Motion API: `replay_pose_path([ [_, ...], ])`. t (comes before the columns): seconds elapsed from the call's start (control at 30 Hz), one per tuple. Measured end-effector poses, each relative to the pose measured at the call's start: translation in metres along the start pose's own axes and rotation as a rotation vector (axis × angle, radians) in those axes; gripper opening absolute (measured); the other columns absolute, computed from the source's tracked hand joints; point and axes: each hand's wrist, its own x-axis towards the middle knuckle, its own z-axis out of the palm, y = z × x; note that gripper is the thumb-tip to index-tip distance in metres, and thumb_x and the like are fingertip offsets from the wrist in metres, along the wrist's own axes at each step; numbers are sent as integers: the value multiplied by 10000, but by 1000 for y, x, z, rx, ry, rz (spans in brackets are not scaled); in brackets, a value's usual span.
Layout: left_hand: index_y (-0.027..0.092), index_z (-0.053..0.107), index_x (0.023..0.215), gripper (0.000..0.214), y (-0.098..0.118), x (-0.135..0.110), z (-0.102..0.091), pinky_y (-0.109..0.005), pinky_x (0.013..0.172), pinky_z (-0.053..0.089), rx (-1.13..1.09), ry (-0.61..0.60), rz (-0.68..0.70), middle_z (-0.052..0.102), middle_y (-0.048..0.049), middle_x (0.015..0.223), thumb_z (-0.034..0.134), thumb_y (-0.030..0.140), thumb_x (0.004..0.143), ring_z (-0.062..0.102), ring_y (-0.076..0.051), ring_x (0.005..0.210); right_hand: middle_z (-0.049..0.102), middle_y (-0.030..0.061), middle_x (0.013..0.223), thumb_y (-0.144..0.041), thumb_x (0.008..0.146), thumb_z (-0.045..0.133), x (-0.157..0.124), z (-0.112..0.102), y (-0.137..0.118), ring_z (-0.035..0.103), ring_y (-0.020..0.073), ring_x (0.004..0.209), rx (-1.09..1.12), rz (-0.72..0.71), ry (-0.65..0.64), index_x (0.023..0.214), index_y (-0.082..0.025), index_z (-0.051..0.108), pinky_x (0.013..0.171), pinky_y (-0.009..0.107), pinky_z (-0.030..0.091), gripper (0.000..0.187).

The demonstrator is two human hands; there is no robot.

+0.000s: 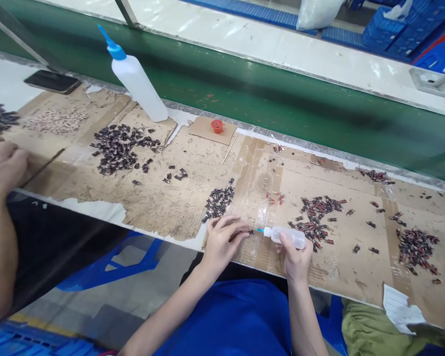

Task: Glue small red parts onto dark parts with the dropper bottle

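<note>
Nearest my camera is the blue shirt. Beyond it, I see the left hand pinching a small black part at its fingertips. The right hand grips the bottle, its blue tip just beside the part. A dark pile lies just beyond the left hand.

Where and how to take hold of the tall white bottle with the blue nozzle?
I'd put the grip around mid-body on the tall white bottle, coming from the right. It stands on its base and its body is broad and rounded; the blue nozzle tapers thin, likely a poorer hold. The dark pile lies in front, toward the left.
</note>
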Motion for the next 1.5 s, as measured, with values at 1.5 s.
replay_pose_path([
  [1.5,269,702,872,138,7,0,4,-457,921,294,72,-1,-19,766,17,793,663,140,844,637,-241,970,714,47,732,-383,662,764,3,0,-5,636,181,601,-31,-85,73,817,-157,689,554,290,494,284],
])
